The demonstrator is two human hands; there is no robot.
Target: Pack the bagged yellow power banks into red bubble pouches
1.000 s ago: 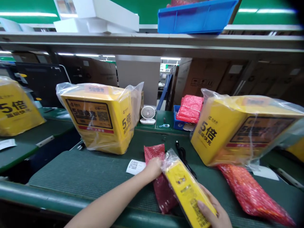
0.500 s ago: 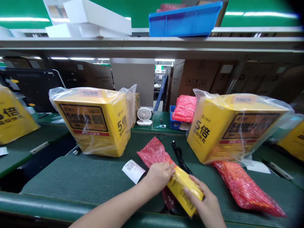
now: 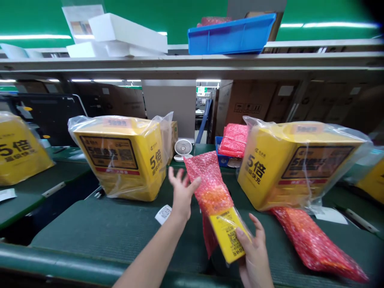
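Hands met over the green desk (image 3: 90, 228) in the head view, near its front edge. The right hand (image 3: 253, 256) had its grip closed on the lower end of a slim yellow box (image 3: 229, 238), thumb across the printed face and fingers behind it, holding the box tilted with its top leaning away and to the left. The upper part of the box sat inside a red bubble-wrap pouch (image 3: 210, 184), which rose above the box and leaned left; only the yellow lower end showed outside it. The left hand (image 3: 180, 196) was raised just beside the pouch with its grip open, fingers spread, the thumb at the pouch's left edge; whether it actually touched could not be told. A small white card with a QR code (image 3: 163, 214) lay on the desk right behind the left wrist. Farther back on the left stood a big yellow carton in a clear bag (image 3: 123, 156), and another bagged yellow carton (image 3: 300, 164) stood at the right, with a second filled red pouch (image 3: 312, 242) lying in front of it. A small white fan (image 3: 183, 148) stood between the cartons at the rear, and a blue bin (image 3: 231, 36) rested on the overhead shelf (image 3: 192, 64).
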